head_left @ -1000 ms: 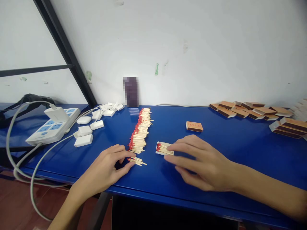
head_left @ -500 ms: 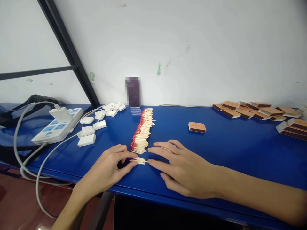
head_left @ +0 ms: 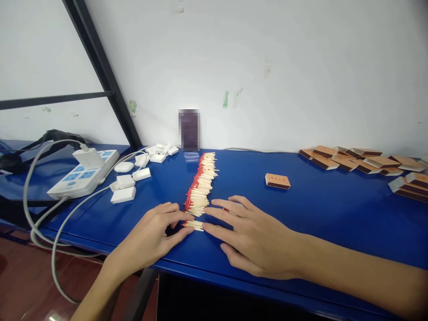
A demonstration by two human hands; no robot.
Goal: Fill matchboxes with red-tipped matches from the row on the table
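Observation:
My left hand (head_left: pixel 157 232) has its thumb and index finger closed around the sides of a small bunch of matches (head_left: pixel 197 224) lying on the blue table. The red heads point left. My right hand (head_left: pixel 254 236) is spread over the table, palm down, one fingertip touching the bare right ends of that bunch. A bit of red and pale stick shows between its fingers; whether it is held cannot be made out. Just beyond lies a long row of matches (head_left: pixel 202 183), heads to the left. Another right fingertip sits close to this row's near end.
A single matchbox (head_left: pixel 277 181) lies right of the row. Several matchboxes (head_left: pixel 347 158) are heaped at the back right. White inner trays (head_left: pixel 123 195), a white case (head_left: pixel 124 167) and a power strip (head_left: pixel 83 174) with cables are on the left. A pixelated dark rectangle (head_left: pixel 190 129) stands against the wall.
My right fingertip has moved slightly left against the small bunch, and a match that stuck out on the right is now more level with the others. The view has shifted a little.

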